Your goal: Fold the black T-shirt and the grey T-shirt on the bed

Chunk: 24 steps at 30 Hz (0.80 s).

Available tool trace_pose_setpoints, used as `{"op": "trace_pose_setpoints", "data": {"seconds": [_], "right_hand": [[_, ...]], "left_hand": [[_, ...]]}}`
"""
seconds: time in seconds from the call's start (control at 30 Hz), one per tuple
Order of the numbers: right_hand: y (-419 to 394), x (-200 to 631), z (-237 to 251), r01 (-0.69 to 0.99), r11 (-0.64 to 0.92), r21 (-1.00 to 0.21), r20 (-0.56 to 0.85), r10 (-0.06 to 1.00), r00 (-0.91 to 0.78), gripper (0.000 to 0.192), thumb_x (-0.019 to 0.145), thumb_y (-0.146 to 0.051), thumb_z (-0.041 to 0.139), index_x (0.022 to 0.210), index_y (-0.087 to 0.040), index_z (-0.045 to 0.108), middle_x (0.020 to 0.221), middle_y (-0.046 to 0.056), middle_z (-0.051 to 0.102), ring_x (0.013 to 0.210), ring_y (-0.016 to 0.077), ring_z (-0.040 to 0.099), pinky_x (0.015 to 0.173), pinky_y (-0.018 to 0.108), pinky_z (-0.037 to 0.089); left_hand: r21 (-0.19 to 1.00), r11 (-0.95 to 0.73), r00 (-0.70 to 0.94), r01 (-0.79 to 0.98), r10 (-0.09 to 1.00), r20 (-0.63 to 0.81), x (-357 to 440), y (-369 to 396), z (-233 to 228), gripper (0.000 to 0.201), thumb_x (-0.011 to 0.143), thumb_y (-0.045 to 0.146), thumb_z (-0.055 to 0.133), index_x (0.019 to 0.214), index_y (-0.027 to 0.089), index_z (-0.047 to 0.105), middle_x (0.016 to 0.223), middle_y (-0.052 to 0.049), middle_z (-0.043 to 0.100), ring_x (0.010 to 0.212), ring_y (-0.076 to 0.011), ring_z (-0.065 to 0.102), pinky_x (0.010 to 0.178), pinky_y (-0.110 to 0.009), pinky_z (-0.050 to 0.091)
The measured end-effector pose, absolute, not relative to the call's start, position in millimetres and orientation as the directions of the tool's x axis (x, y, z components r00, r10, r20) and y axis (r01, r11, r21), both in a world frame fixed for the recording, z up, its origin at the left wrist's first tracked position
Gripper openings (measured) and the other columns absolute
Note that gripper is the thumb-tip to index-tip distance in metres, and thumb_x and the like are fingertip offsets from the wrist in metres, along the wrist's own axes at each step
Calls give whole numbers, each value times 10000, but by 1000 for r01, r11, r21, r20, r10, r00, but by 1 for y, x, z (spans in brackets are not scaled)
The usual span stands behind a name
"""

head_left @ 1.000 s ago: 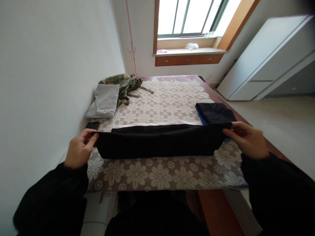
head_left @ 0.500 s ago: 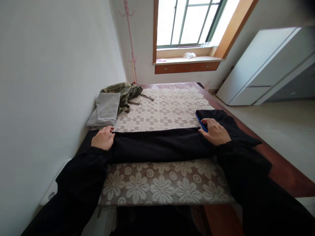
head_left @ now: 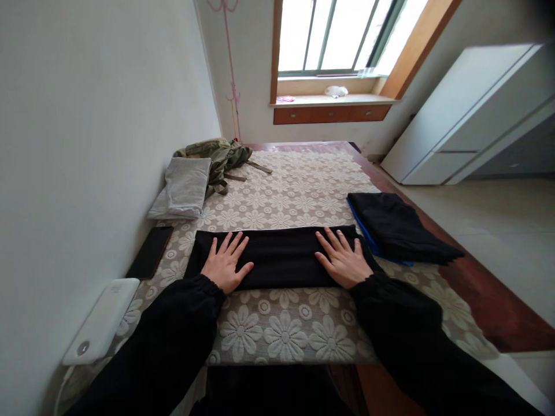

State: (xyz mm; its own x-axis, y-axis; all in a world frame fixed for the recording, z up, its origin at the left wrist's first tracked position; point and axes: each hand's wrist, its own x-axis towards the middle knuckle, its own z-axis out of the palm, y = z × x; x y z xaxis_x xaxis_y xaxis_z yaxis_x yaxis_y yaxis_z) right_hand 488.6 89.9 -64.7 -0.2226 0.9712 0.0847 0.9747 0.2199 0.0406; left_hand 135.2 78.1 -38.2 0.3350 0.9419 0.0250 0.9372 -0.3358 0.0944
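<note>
Left hand, mine: open, palm down, fingers spread and laid flat, thumb pointing inward.

Right hand, mine: likewise open, palm down, fingers fanned, thumb turned toward its fellow. Each wrist ends in a loose black sleeve with a gathered cuff.

Black cloth, one: folded to a long strip, lying crosswise before me under both my hands, a stretch of it bare between them. Its left end runs past my left hand, its right end past my right. I pinch no part of it.

Dark folded bundle, one: just beyond the strip's right end, a blue edge showing along its left side. Whether the two touch, I cannot tell.

Phone, one: dark-faced, left of the strip and apart from it.

White device, one: nearer me than the phone, by the wall, a white cable at its near end.

Tablecloth, one: beige, flower-patterned, beneath the strip; reddish-brown table showing at the right.

Grey cloth, folded: far left, against a green bag with straps.

Pink stand: behind the table's far end.

Window, wood-framed: white item on its sill, drawers below.
</note>
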Motion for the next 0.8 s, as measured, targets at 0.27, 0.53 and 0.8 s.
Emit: {"op": "trace_pose_setpoints", "data": {"seconds": [0.27, 0.53, 0.8], "right_hand": [[88, 444, -32, 923, 381, 57, 160, 909, -385, 614, 1015, -334, 374, 1611, -186, 378, 1691, 93, 311, 1545, 371, 269, 1238, 642, 169], [93, 404, -63, 905, 425, -12, 120, 899, -420, 639, 1047, -416, 323, 1652, -220, 262, 1713, 58, 249, 1578, 318, 193, 1246, 639, 145], [89, 476, -64, 968, 247, 44, 161, 955, -251, 648, 1042, -416, 308, 1638, -162, 294, 1674, 120, 338, 1553, 365, 250, 1219, 702, 147]], "left_hand": [[84, -379, 375, 922, 925, 53, 184, 78, -33, 611, 1018, 390, 379, 1590, 177, 403, 1685, -76, 332, 1564, -337, 265, 1263, -613, 204], [78, -453, 442, 888, 888, 132, 196, 85, -51, 612, 1028, 385, 368, 1621, 237, 340, 1695, -27, 312, 1585, -283, 221, 1281, -577, 196], [57, -275, 265, 960, 954, 140, 107, 77, -44, 634, 1017, 384, 367, 1603, 141, 371, 1656, -111, 387, 1548, -301, 321, 1267, -516, 262]]}}
